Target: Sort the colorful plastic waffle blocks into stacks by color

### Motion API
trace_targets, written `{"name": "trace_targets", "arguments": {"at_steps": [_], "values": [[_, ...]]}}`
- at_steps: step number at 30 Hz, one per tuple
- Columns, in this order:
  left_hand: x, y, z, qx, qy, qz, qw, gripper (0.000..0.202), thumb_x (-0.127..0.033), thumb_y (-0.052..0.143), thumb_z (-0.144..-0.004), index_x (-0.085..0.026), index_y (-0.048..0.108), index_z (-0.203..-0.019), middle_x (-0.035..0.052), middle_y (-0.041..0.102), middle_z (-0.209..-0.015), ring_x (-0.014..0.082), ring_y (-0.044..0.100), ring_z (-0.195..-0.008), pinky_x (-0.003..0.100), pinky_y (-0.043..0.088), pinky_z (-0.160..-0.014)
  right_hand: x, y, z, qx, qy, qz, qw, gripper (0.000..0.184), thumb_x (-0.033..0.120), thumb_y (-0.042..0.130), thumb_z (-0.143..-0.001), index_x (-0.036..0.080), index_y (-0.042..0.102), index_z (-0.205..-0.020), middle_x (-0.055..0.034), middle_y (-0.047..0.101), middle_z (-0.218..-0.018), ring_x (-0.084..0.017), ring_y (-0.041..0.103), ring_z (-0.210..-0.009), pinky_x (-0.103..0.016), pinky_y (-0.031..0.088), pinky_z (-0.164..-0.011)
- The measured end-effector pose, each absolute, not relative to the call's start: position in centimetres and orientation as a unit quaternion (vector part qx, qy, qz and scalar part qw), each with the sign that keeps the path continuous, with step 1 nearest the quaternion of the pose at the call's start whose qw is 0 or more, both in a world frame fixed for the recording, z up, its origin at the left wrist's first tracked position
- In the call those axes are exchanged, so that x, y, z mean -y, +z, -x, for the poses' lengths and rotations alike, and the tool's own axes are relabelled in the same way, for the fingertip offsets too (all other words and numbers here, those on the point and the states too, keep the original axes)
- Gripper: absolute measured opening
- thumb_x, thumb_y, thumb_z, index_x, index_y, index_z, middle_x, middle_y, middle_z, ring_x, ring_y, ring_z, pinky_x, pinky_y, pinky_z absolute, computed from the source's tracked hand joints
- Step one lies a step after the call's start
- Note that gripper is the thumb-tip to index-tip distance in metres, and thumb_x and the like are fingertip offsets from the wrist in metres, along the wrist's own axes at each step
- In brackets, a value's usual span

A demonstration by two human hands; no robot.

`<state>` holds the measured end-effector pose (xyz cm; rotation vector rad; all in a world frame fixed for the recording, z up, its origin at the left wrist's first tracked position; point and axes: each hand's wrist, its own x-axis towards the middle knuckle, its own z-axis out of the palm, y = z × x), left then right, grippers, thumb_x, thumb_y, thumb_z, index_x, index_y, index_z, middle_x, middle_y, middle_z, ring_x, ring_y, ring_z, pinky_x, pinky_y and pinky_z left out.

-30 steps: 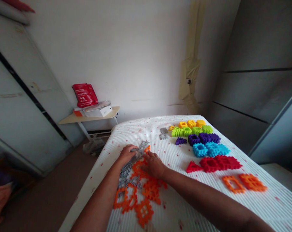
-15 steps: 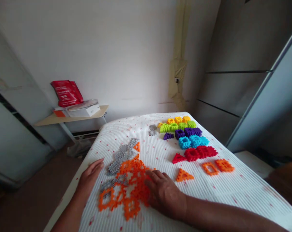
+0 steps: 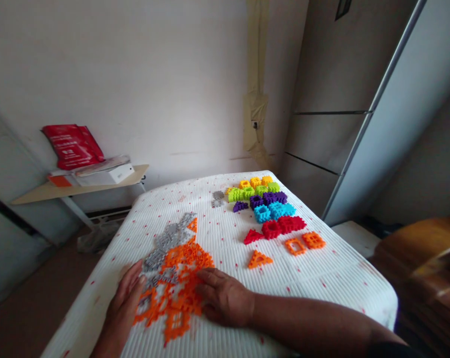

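A loose pile of flat interlocking building pieces with notched edges lies in the near middle of the table. Its orange pieces (image 3: 189, 291) are on the near and right side, its grey pieces (image 3: 168, 239) on the far left side. My left hand (image 3: 126, 296) rests at the pile's left edge, fingers stretched forward and thumb apart, touching or nearly touching the pieces. Against the right edge lies my right hand (image 3: 225, 298), its fingers slightly bent and spread over the orange pieces; neither hand lifts any piece. Right of the pile lies an orange triangle piece (image 3: 259, 259).
Colour-sorted rows run along the table's right: orange frames (image 3: 295, 246), red (image 3: 284, 226), blue (image 3: 275, 212), purple (image 3: 269, 199), green (image 3: 252, 192) and yellow (image 3: 255, 182) pieces. Two grey pieces (image 3: 218, 198) lie farther back. A side table (image 3: 34, 193) holds red bags (image 3: 72, 146); a refrigerator (image 3: 321, 134) stands right.
The view has turned right. My left hand has moved in to the pile's left edge. My right hand stays at the right edge, and the pile looks slightly more gathered.
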<state>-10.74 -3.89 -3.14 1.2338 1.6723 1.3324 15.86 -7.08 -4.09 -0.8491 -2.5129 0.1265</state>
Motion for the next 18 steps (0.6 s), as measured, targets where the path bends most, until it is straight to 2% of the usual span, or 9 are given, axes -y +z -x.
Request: {"name": "trace_targets", "arguments": {"at_steps": [7,14,18], "values": [[4.45,-2.46,9.79,-0.672,0.517,-0.457,0.269,0.054,-0.055,0.049,-0.074,-0.023,0.053,-0.117,0.0052,0.055,-0.127,0.0275,0.049,-0.121,0.044,0.035,-0.107,7.06,-3.77,-16.11,0.928,0.020,0.290,0.233,0.031,0.027,0.043,-0.087,0.014,0.054,-0.113,-0.0102,0.050,-0.130,-0.017,0.045,-0.115,-0.029,0.036,-0.102],[4.34,-3.24,10.02,-0.673,0.493,-0.507,0.217,0.049,-0.052,0.047,-0.076,-0.025,0.053,-0.116,0.0049,0.056,-0.125,0.0259,0.049,-0.120,0.040,0.037,-0.106,6.88,-3.61,-15.90,0.939,-0.006,0.285,0.195,0.019,0.023,0.043,-0.086,0.014,0.059,-0.092,-0.0107,0.058,-0.117,-0.016,0.048,-0.109,-0.027,0.036,-0.100],[4.26,-3.42,10.15,-0.683,0.481,-0.515,0.193,0.052,-0.055,0.043,-0.078,-0.024,0.052,-0.118,0.0064,0.056,-0.124,0.0256,0.051,-0.118,0.040,0.037,-0.105,6.92,-3.21,-15.91,0.941,0.005,0.274,0.197,0.019,0.021,0.043,-0.086,0.013,0.059,-0.095,-0.0113,0.060,-0.116,-0.016,0.050,-0.109,-0.028,0.036,-0.101]]}}
